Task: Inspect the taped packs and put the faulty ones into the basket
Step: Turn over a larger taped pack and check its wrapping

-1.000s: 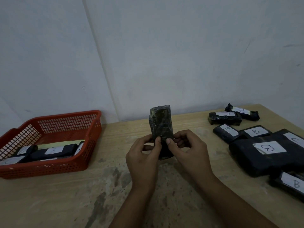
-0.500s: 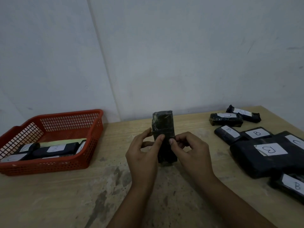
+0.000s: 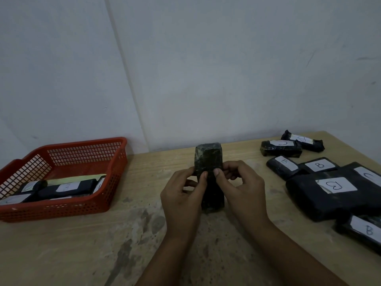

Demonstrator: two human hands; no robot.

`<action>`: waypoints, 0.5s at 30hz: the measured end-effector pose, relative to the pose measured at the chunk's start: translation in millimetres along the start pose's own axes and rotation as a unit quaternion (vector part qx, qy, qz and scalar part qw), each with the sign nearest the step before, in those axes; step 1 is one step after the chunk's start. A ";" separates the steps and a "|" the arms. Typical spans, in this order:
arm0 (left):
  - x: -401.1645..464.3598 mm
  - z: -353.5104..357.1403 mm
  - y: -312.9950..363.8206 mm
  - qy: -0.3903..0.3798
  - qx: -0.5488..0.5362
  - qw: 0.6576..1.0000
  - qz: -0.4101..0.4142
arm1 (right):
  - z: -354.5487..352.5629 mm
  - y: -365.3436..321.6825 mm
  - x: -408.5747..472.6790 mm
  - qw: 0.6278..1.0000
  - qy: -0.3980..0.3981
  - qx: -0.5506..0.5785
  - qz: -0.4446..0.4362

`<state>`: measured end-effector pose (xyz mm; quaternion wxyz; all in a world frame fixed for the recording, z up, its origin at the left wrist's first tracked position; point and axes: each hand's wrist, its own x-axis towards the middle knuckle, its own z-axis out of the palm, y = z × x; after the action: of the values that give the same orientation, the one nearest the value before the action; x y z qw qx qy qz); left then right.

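A dark taped pack (image 3: 208, 159) stands upright at the middle of the wooden table, its plain side facing me. My left hand (image 3: 182, 197) grips its left edge and my right hand (image 3: 241, 188) grips its right edge, both thumbs pressing on the front face. The pack's lower end (image 3: 213, 200) shows between my hands near the tabletop. A red mesh basket (image 3: 82, 205) sits at the left and holds several dark packs with white labels (image 3: 66, 187). More labelled packs (image 3: 332, 186) lie at the right.
On the right, two small packs (image 3: 280, 148) lie near the back wall and a pack marked B (image 3: 365, 230) near the table's right edge. The worn wooden tabletop (image 3: 134, 234) spreads between basket and hands. A grey wall rises behind.
The pack has been lowered and tipped a little more upright between my hands. My thumbs have slid slightly higher on its front face. The basket and other packs stay put.
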<state>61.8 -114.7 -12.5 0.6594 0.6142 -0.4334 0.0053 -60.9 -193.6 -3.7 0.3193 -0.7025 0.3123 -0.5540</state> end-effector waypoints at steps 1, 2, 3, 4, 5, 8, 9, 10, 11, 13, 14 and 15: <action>0.1 -0.1 -0.9 0.007 0.001 1.000 -0.003 | 0.4 -2.0 -0.8 1.000 -0.002 0.000 -0.001; 0.5 -0.2 -1.1 0.015 0.003 1.000 -0.006 | 1.0 -3.8 -1.8 1.000 -0.002 0.001 -0.001; 0.9 -0.4 -0.7 0.024 0.002 1.000 -0.011 | 1.6 -5.1 -2.5 1.000 -0.003 0.001 -0.001; 1.3 -0.8 0.1 0.035 -0.004 0.999 -0.019 | 2.3 -5.5 -3.0 1.000 -0.004 -0.001 -0.003; 1.8 -1.0 1.0 0.047 -0.014 0.998 -0.030 | 2.7 -5.5 -3.4 1.000 -0.007 -0.005 -0.006; 3.9 -2.5 0.8 0.063 -0.033 0.996 -0.045 | 4.6 -3.9 -5.5 0.999 -0.028 -0.010 -0.011; 4.5 -3.2 0.1 0.061 -0.032 0.997 -0.042 | 4.8 -3.9 -6.2 0.999 -0.031 -0.006 -0.010; 5.2 -3.9 -0.4 0.059 -0.029 0.997 -0.037 | 4.8 -4.0 -6.7 1.000 -0.030 -0.002 -0.009; 5.5 -4.8 -0.2 0.055 -0.024 0.998 -0.029 | 4.5 -4.4 -6.9 1.000 -0.023 0.001 -0.009; 5.6 -5.4 2.2 0.042 -0.011 0.999 -0.008 | 3.1 -6.1 -6.6 1.000 -0.002 0.012 -0.009; 5.1 -5.1 4.2 0.036 0.001 0.999 0.006 | 2.5 -7.5 -6.4 1.000 0.011 0.019 -0.008; 4.2 -4.5 6.4 0.030 0.013 0.999 0.020 | 2.1 -9.0 -6.2 0.999 0.023 0.025 -0.010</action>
<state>63.5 -111.7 -4.4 0.6642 0.6134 -0.4252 0.0427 -59.2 -183.1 -0.5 0.3244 -0.6840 0.2987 -0.5811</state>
